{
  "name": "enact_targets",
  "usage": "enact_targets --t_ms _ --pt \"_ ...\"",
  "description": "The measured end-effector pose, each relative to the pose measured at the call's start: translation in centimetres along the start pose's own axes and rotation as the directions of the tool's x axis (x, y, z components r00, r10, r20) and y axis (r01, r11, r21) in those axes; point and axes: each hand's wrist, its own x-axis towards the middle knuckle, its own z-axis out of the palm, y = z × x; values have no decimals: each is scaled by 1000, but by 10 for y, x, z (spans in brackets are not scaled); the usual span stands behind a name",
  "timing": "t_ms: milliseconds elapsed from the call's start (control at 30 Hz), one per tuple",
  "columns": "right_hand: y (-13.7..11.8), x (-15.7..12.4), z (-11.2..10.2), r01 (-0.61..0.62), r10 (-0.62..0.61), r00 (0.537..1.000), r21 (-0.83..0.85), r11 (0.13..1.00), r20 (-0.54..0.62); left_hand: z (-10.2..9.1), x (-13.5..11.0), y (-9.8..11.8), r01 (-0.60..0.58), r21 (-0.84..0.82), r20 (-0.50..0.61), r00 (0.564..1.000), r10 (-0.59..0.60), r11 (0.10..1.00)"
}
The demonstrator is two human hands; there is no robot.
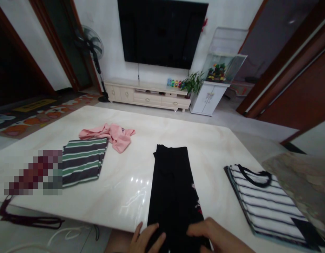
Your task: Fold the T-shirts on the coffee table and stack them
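Black garment [170, 186], folded into a long strip, lies on the pale table [210, 140], running from the near edge towards the middle, its near end under and between the two hands. Well to the right is a white-and-black striped garment [270, 205]; to the left lies a folded green-and-grey striped cloth [83, 161], with a crumpled pink cloth [117, 135] just beyond. At the near end, the right hand [213, 233] bends its fingers over the strip's right edge, below the small floral print [197, 202]. Opposite, the left hand [146, 240] rests spread fingers on the left edge. Whether either pinches the fabric, I cannot tell.
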Motion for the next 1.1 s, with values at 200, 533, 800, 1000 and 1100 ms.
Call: enact_targets --t_ms 200,533,800,1000,1100 --pt "-9 51 -41 96 -114 974 103 990 195 -8 12 -10 177 -416 126 983 -137 892" --pt "97 199 -113 -155 344 887 503 850 -308 -34 172 -132 357 -793 569 722 -393 -493" --pt "139 215 -103 -297 489 800 480 825 -347 -7 221 -165 441 -857 501 594 -630 -266" --pt "153 216 -118 -325 523 690 432 841 -500 -4 241 -192 619 -785 358 486 -797 25" --pt "157 220 -114 -360 530 646 393 846 -549 3 244 -199 720 -684 288 416 -863 119"
